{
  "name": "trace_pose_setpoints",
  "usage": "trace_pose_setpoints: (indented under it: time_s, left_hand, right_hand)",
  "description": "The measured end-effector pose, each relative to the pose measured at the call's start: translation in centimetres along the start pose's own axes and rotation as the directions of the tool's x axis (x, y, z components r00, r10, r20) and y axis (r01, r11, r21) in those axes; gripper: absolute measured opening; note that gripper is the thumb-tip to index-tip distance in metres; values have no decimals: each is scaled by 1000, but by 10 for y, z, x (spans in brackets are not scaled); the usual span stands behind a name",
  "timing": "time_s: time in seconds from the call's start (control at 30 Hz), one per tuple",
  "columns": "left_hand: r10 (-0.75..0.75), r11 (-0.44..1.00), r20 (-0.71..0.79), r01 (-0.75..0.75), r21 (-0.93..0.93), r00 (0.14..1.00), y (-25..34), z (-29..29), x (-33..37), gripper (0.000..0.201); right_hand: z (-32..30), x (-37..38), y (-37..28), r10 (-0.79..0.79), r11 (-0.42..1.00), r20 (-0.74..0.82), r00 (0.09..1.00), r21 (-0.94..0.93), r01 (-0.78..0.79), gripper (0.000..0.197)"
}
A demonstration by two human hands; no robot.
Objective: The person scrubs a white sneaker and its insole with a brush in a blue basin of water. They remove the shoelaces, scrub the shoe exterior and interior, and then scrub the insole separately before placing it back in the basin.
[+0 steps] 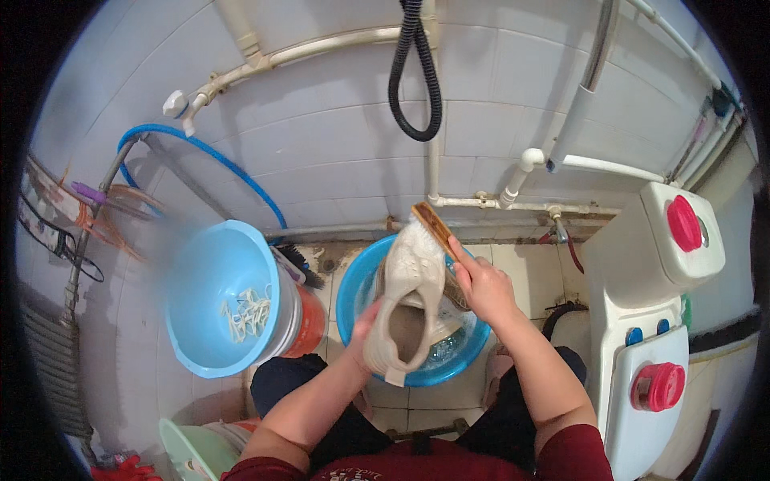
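A whitish sneaker point(417, 268) without laces is held over a blue basin point(346, 301), its toe pointing away from me and its opening toward me. My left hand point(366, 335) is closed on the shoe's left side near the heel; the shoe hides part of the fingers. My right hand point(484, 287) grips a wooden-handled scrub brush point(433, 228), which lies against the toe, where white foam shows. Sudsy water point(449, 353) stands in the basin under the shoe. Beside the sneaker, a beige and brown item point(455, 295) is partly covered, and I cannot tell what it is.
At the left, a light blue basin point(220, 268) with white shoelaces point(248, 314) sits on a bucket point(309, 321). A pale green basin point(196, 449) is at lower left. A white machine with red caps point(658, 386) stands right. Pipes point(321, 52) and a black hose point(433, 88) are by the wall.
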State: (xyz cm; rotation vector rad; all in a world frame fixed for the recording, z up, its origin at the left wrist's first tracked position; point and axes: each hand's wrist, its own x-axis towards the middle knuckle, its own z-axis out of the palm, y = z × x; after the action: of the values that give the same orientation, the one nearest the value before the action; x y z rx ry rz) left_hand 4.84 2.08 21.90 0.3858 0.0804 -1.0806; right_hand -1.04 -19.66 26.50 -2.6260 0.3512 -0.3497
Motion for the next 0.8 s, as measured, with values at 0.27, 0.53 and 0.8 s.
trace_pose_setpoints:
  time_s: [0.27,0.53,0.8]
  left_hand:
    - [-2,999,-77,6,52,997,18,3,-2,73]
    - [-13,998,-115,21,63,993,-1,3,4,51]
    - [-48,985,-171,75,156,984,-7,-10,7,52]
  right_hand:
    - [-9,-24,-15,-314,907,-27,949,288,309,51]
    - [-18,-11,-11,-193,938,219,956,327,114,47]
    - [-21,4,-2,15,1000,159,987,-15,-12,48]
